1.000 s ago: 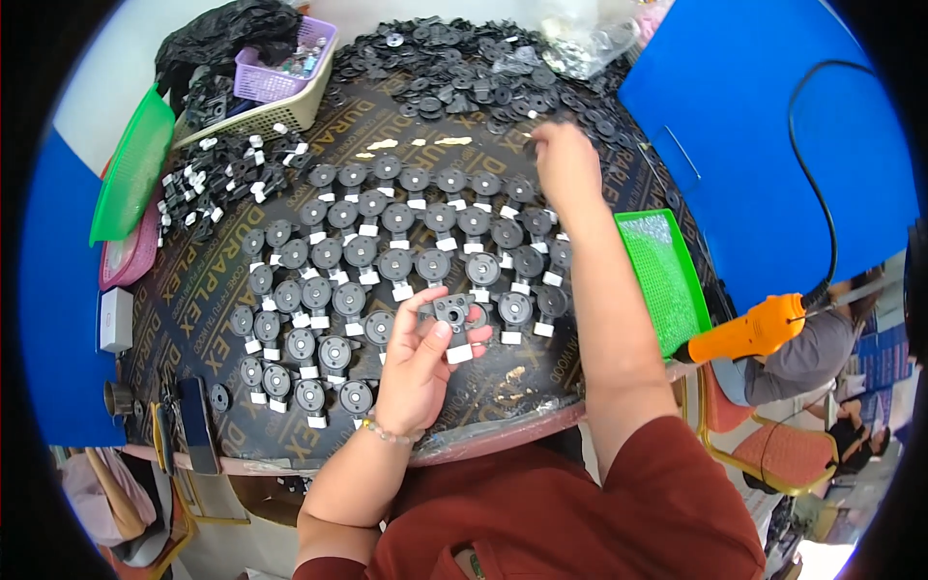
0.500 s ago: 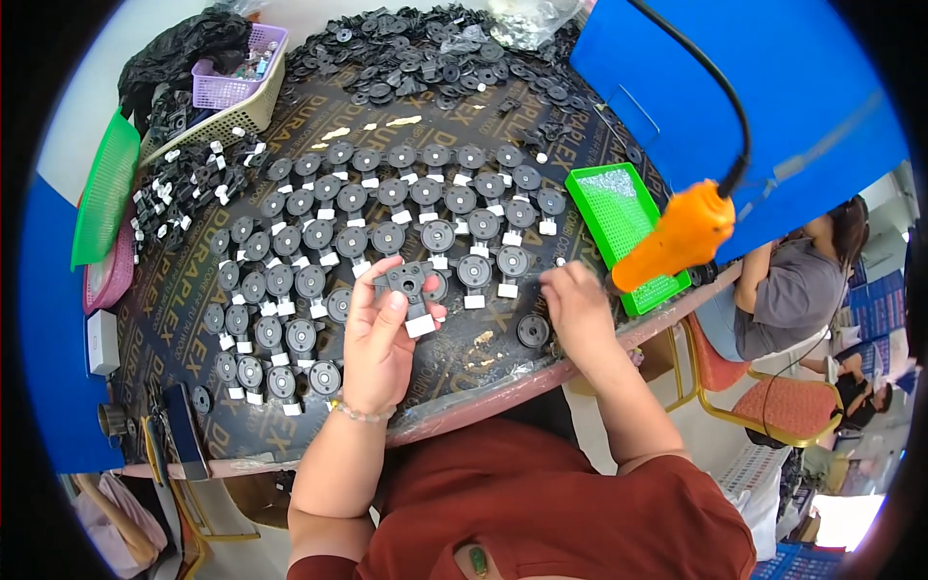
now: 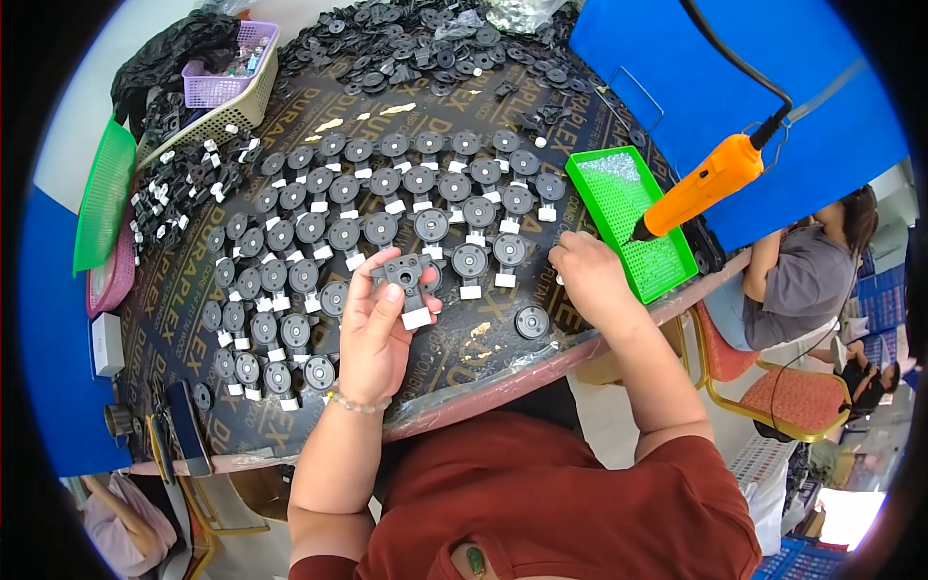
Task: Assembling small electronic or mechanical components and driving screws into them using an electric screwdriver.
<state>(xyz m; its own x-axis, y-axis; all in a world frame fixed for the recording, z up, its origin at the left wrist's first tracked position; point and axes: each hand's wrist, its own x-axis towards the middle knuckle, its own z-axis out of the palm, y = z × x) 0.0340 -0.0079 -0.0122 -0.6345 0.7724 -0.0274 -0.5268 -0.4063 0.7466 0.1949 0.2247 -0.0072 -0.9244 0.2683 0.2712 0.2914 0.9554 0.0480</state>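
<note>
The left hand (image 3: 372, 333) holds the black part (image 3: 404, 278) up over the near side of the tabletop (image 3: 445, 362), its fingers pinching it from the sides with the thumb across the front and the white end pointing down; the right hand (image 3: 592, 278) is low over the tabletop, just beside the green tray (image 3: 623, 205), its fingers curled and drawn together; whether they pinch anything, I cannot tell; a white bit (image 3: 560, 280) shows beside them.

A loose disc (image 3: 532, 322) lies flat between the two hands, nearer the right one; beyond the held part spread curved rows of similar units (image 3: 381, 229), each with a round black top, many showing white ends; the tray holds small shiny pieces (image 3: 611, 168) at its far end, and an orange driver (image 3: 710, 184) hangs by its cable over it, tip pointing down; a heap of black discs (image 3: 416, 53) covers the far edge, and white-ended pieces (image 3: 184, 188) are piled at the left.
</note>
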